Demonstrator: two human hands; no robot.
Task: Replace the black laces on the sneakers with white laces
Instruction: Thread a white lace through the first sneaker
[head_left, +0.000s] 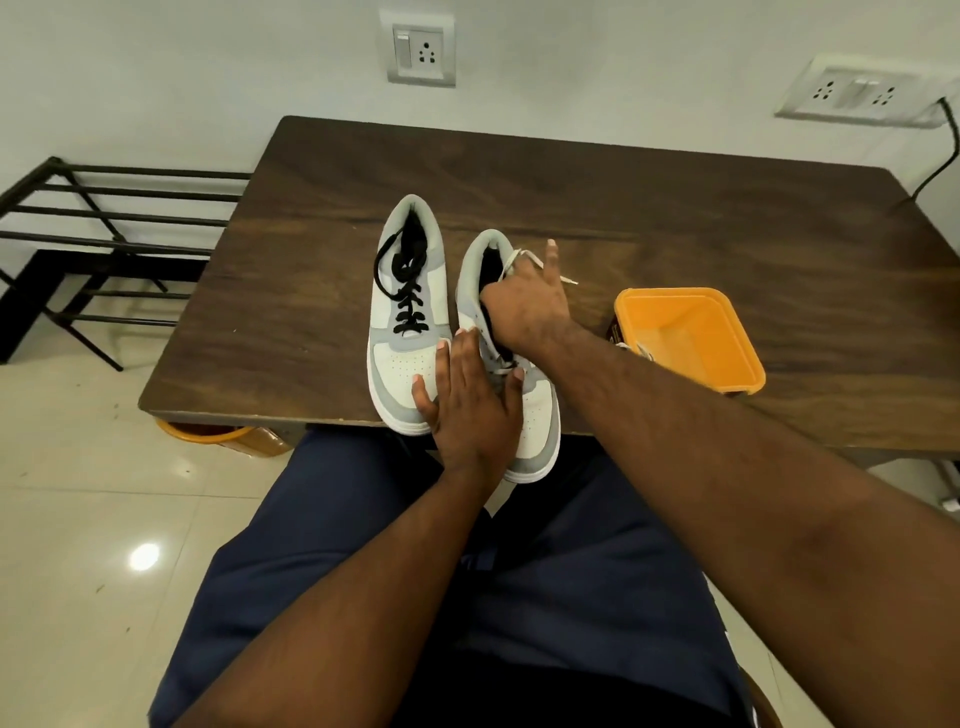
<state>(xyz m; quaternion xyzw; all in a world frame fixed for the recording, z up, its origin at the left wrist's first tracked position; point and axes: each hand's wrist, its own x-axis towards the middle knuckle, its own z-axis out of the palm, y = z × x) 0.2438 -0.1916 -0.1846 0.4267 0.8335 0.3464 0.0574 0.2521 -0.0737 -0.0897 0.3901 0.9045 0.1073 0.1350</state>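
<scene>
The left hand is laid flat, fingers straight, across the toes of both sneakers, pinning them down. The right hand is curled over the collar of the right sneaker, a white lace pinched near the top eyelets, its loose tip trailing toward 3 o'clock. How far the white lace is threaded cannot be told; most of the eyelet row is hidden by the hand. The left sneaker, just beside it at 9 o'clock, is laced in a black lace, loops slack at the collar. The laces are judged soft, light and limp, best taken at the stiff tips; the shoes light, firm-soled, easily slid on the wooden table, so holding at the toe is sensible. An orange tub sits at 3 o'clock of the shoes, something white just showing at its near rim.
</scene>
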